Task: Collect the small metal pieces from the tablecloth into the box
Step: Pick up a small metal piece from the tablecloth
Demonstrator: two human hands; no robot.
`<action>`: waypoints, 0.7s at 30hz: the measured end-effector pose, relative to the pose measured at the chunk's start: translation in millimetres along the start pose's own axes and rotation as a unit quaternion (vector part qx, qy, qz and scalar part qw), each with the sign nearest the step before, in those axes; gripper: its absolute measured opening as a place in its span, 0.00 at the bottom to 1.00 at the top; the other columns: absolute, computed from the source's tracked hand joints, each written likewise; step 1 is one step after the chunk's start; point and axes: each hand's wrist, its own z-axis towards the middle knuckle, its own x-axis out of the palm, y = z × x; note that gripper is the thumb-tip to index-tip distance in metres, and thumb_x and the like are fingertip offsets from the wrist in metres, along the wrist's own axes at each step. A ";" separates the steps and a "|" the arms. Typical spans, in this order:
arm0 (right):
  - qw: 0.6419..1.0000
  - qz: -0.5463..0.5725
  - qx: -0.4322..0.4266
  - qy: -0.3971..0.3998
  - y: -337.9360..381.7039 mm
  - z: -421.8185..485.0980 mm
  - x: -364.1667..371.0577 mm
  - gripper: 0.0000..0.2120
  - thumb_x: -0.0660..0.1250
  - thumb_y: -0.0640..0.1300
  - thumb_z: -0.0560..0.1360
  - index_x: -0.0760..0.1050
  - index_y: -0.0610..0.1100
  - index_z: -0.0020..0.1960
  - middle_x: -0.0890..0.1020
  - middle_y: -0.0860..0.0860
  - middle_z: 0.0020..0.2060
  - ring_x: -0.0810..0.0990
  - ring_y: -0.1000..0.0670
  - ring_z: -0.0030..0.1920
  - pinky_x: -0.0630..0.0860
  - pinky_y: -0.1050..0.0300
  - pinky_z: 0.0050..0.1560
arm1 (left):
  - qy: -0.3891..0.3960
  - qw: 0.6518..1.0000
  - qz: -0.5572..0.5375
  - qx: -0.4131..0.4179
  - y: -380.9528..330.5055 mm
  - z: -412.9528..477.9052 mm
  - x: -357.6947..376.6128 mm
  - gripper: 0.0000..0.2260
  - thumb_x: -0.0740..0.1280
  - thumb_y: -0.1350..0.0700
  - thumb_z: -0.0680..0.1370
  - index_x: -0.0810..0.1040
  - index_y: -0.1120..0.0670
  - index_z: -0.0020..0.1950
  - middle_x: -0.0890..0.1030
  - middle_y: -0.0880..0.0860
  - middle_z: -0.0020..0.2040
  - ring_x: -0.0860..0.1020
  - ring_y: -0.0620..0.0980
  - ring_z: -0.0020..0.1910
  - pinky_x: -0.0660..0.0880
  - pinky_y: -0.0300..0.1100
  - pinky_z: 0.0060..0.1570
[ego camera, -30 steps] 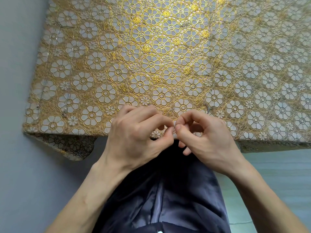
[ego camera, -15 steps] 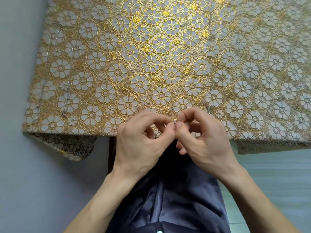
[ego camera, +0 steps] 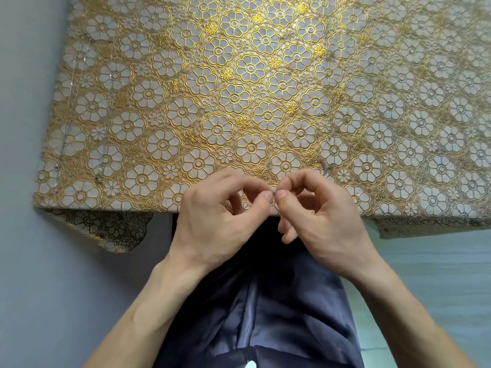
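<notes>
- Both hands are up at the near edge of the tablecloth (ego camera: 239, 75), right in the middle of the view.
- The left hand (ego camera: 212, 221) has its thumb and forefinger curled into a tight pinch, with the other fingers tucked underneath.
- The right hand (ego camera: 326, 221) mirrors it: thumb and forefinger are pinched, and the remaining fingers curl loosely below, hanging past the cloth's edge.
- The two pinches meet tip to tip, and there between them is a small metal piece (ego camera: 274, 193), just a silver glint. It is too tiny to say which hand bears more of it, but both appear to grip it.
- That piece sits right over the cloth's near edge, caught between the fingertips.
- More lies out on the cloth. A grey metal bit (ego camera: 325, 166) is just beyond the right hand's knuckles, and a fainter sliver (ego camera: 269, 169) is just beyond the meeting fingertips.
- Over on the far left there are two more. One metal scrap (ego camera: 98, 178) lies near the front edge, and an outer scrap (ego camera: 56, 166) sits close to the cloth's left side. Both are well apart from the hands.
- The cloth itself carries gold flowers on a pale ground, and its near-left corner (ego camera: 106, 229) droops over the edge.
- Below the hands are dark grey trousers (ego camera: 265, 301), with grey floor (ego camera: 39, 261) to the left.
</notes>
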 end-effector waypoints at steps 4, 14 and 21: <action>1.000 -0.012 -0.004 -0.005 0.3 -0.1 -0.1 0.03 0.67 0.46 0.74 0.76 0.50 0.42 0.77 0.49 0.29 0.79 0.52 0.27 0.76 0.58 0.27 | 0.001 1.000 -0.012 -0.003 -0.4 0.1 -1.2 0.00 0.74 0.54 0.72 0.85 0.49 0.42 0.81 0.45 0.38 0.77 0.47 0.33 0.66 0.27 0.34; 0.998 -0.001 0.037 -0.045 1.4 -4.6 -2.6 0.05 0.73 0.39 0.76 0.80 0.46 0.41 0.78 0.51 0.28 0.78 0.52 0.27 0.80 0.53 0.28 | -0.058 0.991 0.064 0.099 7.7 -6.8 6.0 0.02 0.74 0.56 0.75 0.86 0.52 0.46 0.82 0.47 0.41 0.75 0.49 0.29 0.74 0.44 0.31; 0.987 0.112 0.114 -0.013 2.1 -12.3 -1.5 0.03 0.74 0.38 0.74 0.82 0.43 0.41 0.78 0.52 0.30 0.74 0.52 0.26 0.77 0.59 0.25 | -0.073 0.985 0.082 0.130 15.9 -13.1 11.4 0.03 0.74 0.56 0.76 0.87 0.54 0.45 0.82 0.48 0.41 0.74 0.50 0.28 0.75 0.47 0.31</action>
